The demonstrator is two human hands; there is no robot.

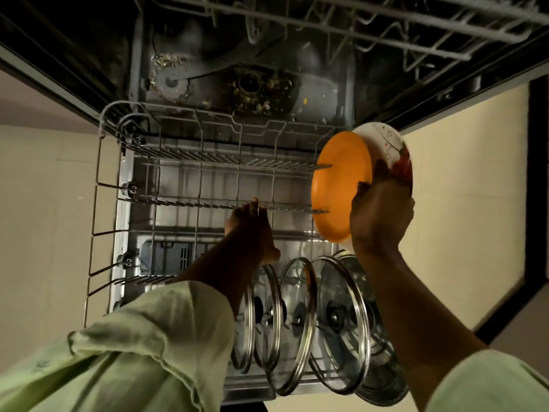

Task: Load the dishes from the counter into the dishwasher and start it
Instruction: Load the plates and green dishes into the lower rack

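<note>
The dishwasher's lower rack (98, 185) is pulled out below me over the open door. My right hand (381, 215) grips two plates held on edge at the rack's right side: an orange plate (341, 185) in front and a white plate with a red flower pattern (392, 150) behind it. My left hand (252, 230) reaches into the middle of the rack, its straight fingers touching a row of tines (208, 205). Several glass lids with steel rims (297, 322) stand upright in the rack's near part.
The open dishwasher tub (252, 84) lies ahead, with food bits around its drain. The upper rack (386, 22) juts out at the top right. Beige floor tiles (44, 188) spread on both sides, and a dark cabinet edge (537, 173) stands at the right.
</note>
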